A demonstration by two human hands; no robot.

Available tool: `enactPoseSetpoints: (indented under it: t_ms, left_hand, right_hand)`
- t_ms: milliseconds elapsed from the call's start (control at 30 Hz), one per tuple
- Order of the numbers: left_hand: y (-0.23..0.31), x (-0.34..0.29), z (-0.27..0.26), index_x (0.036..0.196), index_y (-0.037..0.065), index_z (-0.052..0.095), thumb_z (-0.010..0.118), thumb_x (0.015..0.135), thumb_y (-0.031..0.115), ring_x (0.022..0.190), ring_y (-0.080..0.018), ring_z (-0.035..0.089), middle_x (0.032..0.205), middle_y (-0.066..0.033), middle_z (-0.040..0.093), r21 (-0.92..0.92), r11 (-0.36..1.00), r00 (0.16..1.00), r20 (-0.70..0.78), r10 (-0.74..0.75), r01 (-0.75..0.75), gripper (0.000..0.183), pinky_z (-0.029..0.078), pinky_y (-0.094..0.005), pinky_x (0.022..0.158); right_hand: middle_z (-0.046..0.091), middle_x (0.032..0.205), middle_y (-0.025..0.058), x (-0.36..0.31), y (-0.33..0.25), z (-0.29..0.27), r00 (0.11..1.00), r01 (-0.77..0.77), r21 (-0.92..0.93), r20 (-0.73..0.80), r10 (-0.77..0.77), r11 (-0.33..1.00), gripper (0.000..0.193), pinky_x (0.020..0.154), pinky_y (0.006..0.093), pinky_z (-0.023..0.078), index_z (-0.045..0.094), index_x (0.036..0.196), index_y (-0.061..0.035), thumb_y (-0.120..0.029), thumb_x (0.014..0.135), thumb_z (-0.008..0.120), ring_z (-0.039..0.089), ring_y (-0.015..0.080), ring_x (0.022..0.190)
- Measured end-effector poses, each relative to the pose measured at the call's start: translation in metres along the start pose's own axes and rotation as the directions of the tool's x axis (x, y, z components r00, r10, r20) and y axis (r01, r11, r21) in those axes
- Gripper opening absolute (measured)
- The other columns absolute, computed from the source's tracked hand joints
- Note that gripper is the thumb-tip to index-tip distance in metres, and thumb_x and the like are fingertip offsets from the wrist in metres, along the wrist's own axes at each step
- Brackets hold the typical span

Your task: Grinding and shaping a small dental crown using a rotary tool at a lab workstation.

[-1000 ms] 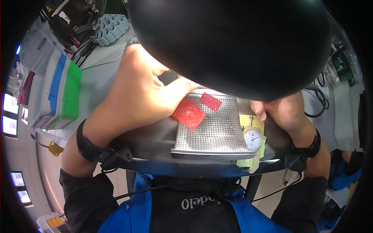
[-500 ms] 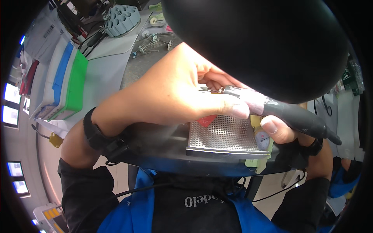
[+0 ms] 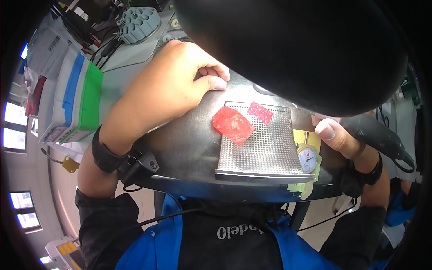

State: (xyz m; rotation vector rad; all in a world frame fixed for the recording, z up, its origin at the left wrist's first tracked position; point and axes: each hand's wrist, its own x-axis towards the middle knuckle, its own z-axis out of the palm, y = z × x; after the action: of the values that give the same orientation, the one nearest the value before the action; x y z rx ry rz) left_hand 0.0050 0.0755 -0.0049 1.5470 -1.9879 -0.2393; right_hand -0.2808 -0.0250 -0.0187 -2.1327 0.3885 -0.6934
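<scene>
My left hand (image 3: pixel 191 72) is over the dark metal benchtop (image 3: pixel 180 130), left of the lamp-like black dome. Its fingers are curled, with the thumb close to the index finger; whatever they may hold is hidden. A dark rotary handpiece (image 3: pixel 371 134) is in my right hand (image 3: pixel 339 139), thumb along its side. Its working tip is out of sight under the dome. Between my hands is a perforated metal plate (image 3: pixel 252 159). On it lie a crumpled red piece (image 3: pixel 234 126), overhanging the plate's left edge, and a smaller pinkish-red flat piece (image 3: pixel 260 113).
The big black dome (image 3: pixel 292 49) covers the far middle. A round dial gauge (image 3: pixel 308 158) lies on yellow paper notes at the plate's right. At far left stand a green-sided box (image 3: pixel 90 96) and a grey-blue holder with holes (image 3: pixel 138 24).
My left hand has left the handpiece and moved left and away. My right hand has shifted right with the handpiece. The red pieces and dial gauge are now uncovered.
</scene>
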Motion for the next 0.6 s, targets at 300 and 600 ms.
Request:
enactPoseSetpoints:
  t_ms: [300,600]
  left_hand:
    - [0.033,-0.009,-0.009,0.107,-0.001,0.071,0.075,0.085,0.011,0.092,-0.0218,0.070,0.101,-0.0130,0.073,-0.378,0.876,0.941,0.273,-0.203,0.299,0.025,0.054,-0.0331,0.083]
    - [0.062,-0.022,0.018,0.117,-0.007,0.065,0.066,0.091,-0.001,0.109,-0.0222,0.066,0.119,-0.0192,0.068,-0.926,0.293,0.971,0.219,-0.094,0.238,0.027,0.051,-0.0364,0.100]
  right_hand:
    - [0.062,0.097,0.0142,-0.018,-0.054,0.031,0.978,0.093,0.094,-0.197,-0.072,0.991,0.038,0.089,0.0375,0.050,0.049,0.112,-0.0054,-0.016,0.084,0.073,0.064,0.0227,0.094]
    - [0.061,0.096,0.0130,-0.017,-0.033,0.016,0.833,0.549,-0.016,-0.077,-0.549,0.836,0.054,0.081,0.0397,0.054,0.047,0.118,-0.0041,-0.029,0.083,0.079,0.066,0.0287,0.092]
